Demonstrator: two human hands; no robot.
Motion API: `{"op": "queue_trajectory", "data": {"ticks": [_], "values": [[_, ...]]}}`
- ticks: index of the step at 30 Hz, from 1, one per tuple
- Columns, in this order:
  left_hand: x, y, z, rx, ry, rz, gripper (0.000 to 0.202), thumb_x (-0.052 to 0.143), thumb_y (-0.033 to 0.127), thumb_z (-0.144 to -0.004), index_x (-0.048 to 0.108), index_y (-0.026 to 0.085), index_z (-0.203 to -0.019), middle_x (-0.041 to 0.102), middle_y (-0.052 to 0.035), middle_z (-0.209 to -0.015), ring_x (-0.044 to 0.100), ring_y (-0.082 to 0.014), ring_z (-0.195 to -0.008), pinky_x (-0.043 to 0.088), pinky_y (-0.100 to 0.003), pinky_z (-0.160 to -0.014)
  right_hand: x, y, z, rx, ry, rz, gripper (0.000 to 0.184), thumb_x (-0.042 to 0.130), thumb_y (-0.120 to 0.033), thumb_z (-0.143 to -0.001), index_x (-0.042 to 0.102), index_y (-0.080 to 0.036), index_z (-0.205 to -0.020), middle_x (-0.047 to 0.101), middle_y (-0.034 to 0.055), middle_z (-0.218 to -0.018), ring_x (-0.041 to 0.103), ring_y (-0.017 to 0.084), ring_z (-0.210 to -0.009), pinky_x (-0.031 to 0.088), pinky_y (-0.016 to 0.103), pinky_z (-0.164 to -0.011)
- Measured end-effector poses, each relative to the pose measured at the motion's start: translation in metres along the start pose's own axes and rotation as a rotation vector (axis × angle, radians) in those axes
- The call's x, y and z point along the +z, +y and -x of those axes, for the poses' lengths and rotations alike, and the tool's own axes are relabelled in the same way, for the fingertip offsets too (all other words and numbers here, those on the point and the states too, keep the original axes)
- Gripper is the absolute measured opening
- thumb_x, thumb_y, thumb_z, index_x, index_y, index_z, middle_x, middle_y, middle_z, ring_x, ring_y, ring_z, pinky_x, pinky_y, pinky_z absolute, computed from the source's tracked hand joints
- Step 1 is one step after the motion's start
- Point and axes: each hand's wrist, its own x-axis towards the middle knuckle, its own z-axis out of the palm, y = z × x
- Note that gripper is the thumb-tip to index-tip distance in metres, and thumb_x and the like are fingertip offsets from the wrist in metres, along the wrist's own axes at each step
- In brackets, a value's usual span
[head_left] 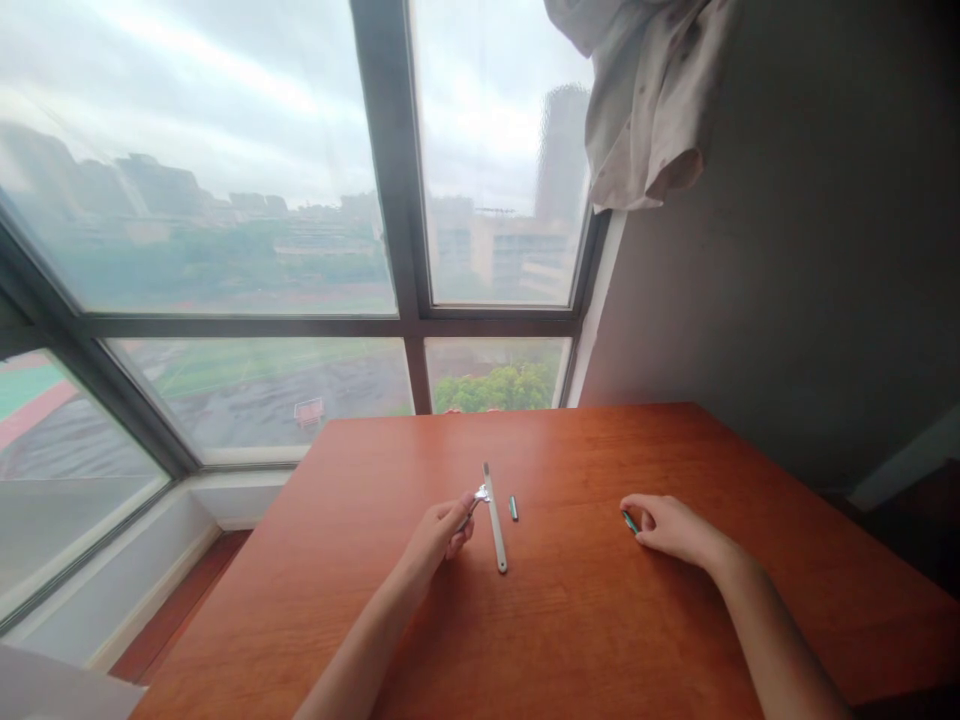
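Observation:
My left hand [442, 530] is closed around a slim dark razor handle [471, 512] with a shiny silver end. That end overlaps a long, thin grey stick [496, 535], which lies on the wooden table and looks like a toothbrush, with a dark tip and a small hole at its near end; I cannot tell if they touch. Just right of the stick lies a small dark razor cartridge [514, 508]. Farther right, the thumb and fingers of my right hand [667, 525] pinch a second small cartridge [630, 522], dark and green, at the tabletop.
The reddish-brown table [570, 620] reaches to large windows [495, 250] in dark frames. A grey wall [750, 260] rises on the right. Pale cloth garments [649, 110] hang above the table's far right side. Wooden floor [180, 590] shows beyond the left edge.

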Motion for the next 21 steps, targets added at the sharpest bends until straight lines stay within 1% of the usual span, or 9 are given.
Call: {"op": "queue_trajectory", "data": {"ticks": [4, 8, 11, 14, 16, 18, 21], "values": [[0.001, 0.002, 0.001, -0.006, 0.008, 0.001, 0.058, 0.051, 0.074, -0.069, 0.046, 0.018, -0.052, 0.032, 0.0068, -0.039, 0.026, -0.0072, -0.037, 0.014, -0.022, -0.042, -0.003, 0.007, -0.002, 0.014, 0.031, 0.062, 0.043, 0.054, -0.006, -0.065, 0.068, -0.020, -0.102, 0.068, -0.0003, -0.067, 0.059, 0.014, -0.062, 0.034, 0.021, -0.058], [0.001, 0.002, 0.002, 0.005, 0.010, -0.010, 0.059, 0.051, 0.074, -0.069, 0.046, 0.018, -0.052, 0.031, 0.0069, -0.039, 0.026, -0.0073, -0.037, 0.014, -0.022, -0.042, -0.004, 0.009, -0.005, 0.020, 0.037, 0.069, 0.041, 0.054, -0.006, -0.066, 0.068, -0.020, -0.102, 0.068, 0.0000, -0.067, 0.060, 0.014, -0.062, 0.033, 0.021, -0.057], [0.001, 0.002, 0.003, 0.012, 0.006, -0.017, 0.060, 0.049, 0.075, -0.069, 0.047, 0.018, -0.053, 0.032, 0.0066, -0.040, 0.026, -0.0075, -0.038, 0.015, -0.022, -0.043, -0.004, 0.011, -0.005, 0.025, 0.028, 0.057, 0.043, 0.054, -0.006, -0.066, 0.068, -0.020, -0.105, 0.068, -0.0001, -0.068, 0.060, 0.014, -0.062, 0.034, 0.020, -0.056], [0.002, 0.003, 0.004, 0.012, 0.015, -0.013, 0.059, 0.049, 0.074, -0.070, 0.047, 0.018, -0.052, 0.033, 0.0064, -0.040, 0.027, -0.0076, -0.038, 0.016, -0.022, -0.042, -0.003, 0.009, -0.004, 0.030, 0.029, 0.042, 0.049, 0.055, -0.006, -0.066, 0.065, -0.019, -0.112, 0.068, -0.0002, -0.068, 0.060, 0.014, -0.062, 0.035, 0.020, -0.057], [0.002, 0.003, 0.003, 0.016, 0.023, -0.005, 0.058, 0.050, 0.072, -0.071, 0.049, 0.017, -0.053, 0.034, 0.0065, -0.040, 0.028, -0.0075, -0.038, 0.018, -0.022, -0.042, -0.002, 0.003, -0.004, 0.025, 0.063, 0.038, 0.053, 0.056, -0.009, -0.067, 0.061, -0.018, -0.119, 0.068, 0.0001, -0.069, 0.061, 0.015, -0.064, 0.037, 0.021, -0.059], [0.003, 0.002, 0.003, 0.024, 0.031, 0.004, 0.057, 0.051, 0.071, -0.071, 0.051, 0.016, -0.056, 0.036, 0.0064, -0.040, 0.029, -0.0075, -0.038, 0.019, -0.022, -0.043, 0.000, -0.012, -0.004, -0.004, 0.129, 0.028, 0.051, 0.057, -0.015, -0.071, 0.060, -0.017, -0.122, 0.067, 0.0008, -0.069, 0.061, 0.016, -0.066, 0.039, 0.022, -0.062], [0.002, -0.001, 0.001, 0.034, 0.020, 0.031, 0.054, 0.052, 0.069, -0.072, 0.056, 0.015, -0.065, 0.038, 0.0069, -0.042, 0.030, -0.0072, -0.038, 0.020, -0.021, -0.042, 0.005, -0.048, -0.007, -0.138, 0.175, -0.036, 0.043, 0.054, -0.023, -0.078, 0.061, -0.016, -0.120, 0.068, 0.0027, -0.074, 0.061, 0.017, -0.068, 0.041, 0.024, -0.065]]}}
